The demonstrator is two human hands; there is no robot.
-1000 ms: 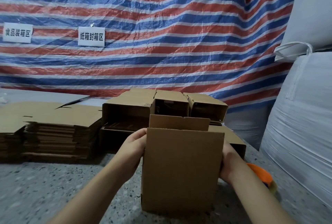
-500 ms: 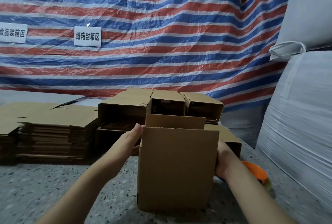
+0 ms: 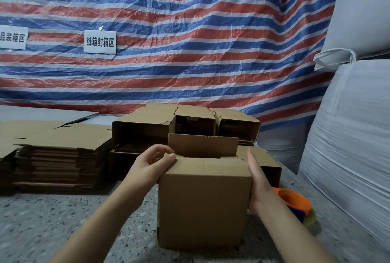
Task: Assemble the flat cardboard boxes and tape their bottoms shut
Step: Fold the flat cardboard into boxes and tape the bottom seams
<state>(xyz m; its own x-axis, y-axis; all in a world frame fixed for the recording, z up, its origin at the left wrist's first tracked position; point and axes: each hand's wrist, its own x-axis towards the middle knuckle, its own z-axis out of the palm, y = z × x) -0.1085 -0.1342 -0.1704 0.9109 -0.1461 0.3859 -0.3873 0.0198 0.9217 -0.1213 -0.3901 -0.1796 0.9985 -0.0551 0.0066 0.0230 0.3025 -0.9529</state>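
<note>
A brown cardboard box (image 3: pixel 202 205) stands upright on the speckled table (image 3: pixel 42 220) right in front of me. Its near top flap is folded flat over the opening, while the far flap (image 3: pixel 202 144) still stands up. My left hand (image 3: pixel 152 163) is at the box's upper left corner, fingers curled, with the thumb on the folded flap's edge. My right hand (image 3: pixel 257 180) lies flat against the box's right side, fingers straight and pointing up.
A stack of flat cardboard blanks (image 3: pixel 52 157) lies at the left. Several assembled boxes (image 3: pixel 143 127) are piled behind the one I hold. An orange tape dispenser (image 3: pixel 295 199) sits to the right of my right wrist. Big white sacks (image 3: pixel 348 136) wall off the right side.
The near flap, upright a second ago, has folded down over the opening. My left hand rose to the top left corner and my right hand's fingers straightened along the side.
</note>
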